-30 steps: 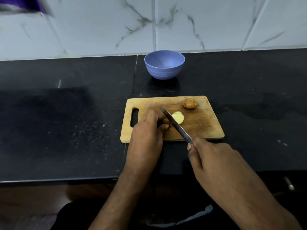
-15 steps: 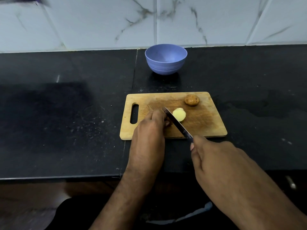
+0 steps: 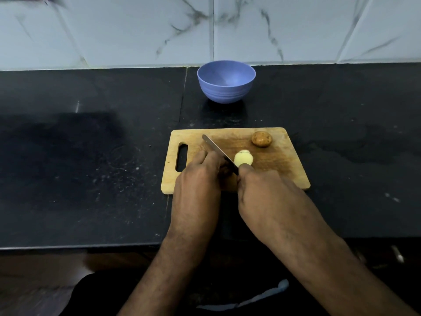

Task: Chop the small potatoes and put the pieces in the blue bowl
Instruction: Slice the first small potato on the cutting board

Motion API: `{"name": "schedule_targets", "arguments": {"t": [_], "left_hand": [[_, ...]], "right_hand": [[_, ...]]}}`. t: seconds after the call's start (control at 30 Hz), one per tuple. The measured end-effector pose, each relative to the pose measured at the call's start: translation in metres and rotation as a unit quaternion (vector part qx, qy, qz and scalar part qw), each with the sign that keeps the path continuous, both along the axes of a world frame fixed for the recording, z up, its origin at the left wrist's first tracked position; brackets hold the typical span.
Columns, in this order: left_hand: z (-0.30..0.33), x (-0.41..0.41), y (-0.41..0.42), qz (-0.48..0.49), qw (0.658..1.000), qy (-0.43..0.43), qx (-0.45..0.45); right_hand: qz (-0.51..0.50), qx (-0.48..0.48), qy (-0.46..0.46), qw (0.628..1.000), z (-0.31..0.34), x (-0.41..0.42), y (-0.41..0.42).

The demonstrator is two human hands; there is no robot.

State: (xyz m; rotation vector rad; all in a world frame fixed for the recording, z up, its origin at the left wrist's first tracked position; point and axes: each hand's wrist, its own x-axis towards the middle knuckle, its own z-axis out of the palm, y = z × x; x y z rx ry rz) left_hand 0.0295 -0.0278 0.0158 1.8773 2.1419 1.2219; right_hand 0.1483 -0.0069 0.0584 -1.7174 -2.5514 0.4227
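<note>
Board (image 3: pixel 284 169): knife (image 3: pixel 216 149) now farther forward.

no readable text, no labels, no numbers (surfaces all unmarked)

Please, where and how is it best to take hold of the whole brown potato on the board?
Probably pinch the whole brown potato across its short sides, coming from above. It lies alone near the cutting board far right corner, rounded, with free space around it.
</note>
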Motion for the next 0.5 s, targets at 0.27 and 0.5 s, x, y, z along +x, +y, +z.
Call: {"name": "schedule_targets", "arguments": {"t": [0.27, 0.5], "left_hand": [[-0.005, 0.002, 0.003, -0.013, 1.0, 0.004, -0.001], [-0.006, 0.001, 0.005, -0.014, 1.0, -0.017, 0.001]], "right_hand": [[-0.003, -0.012, 0.003, 1.0, -0.002, 0.014, -0.015], [0.006, -0.038, -0.047, 0.998, -0.011, 0.003, -0.001]]}}
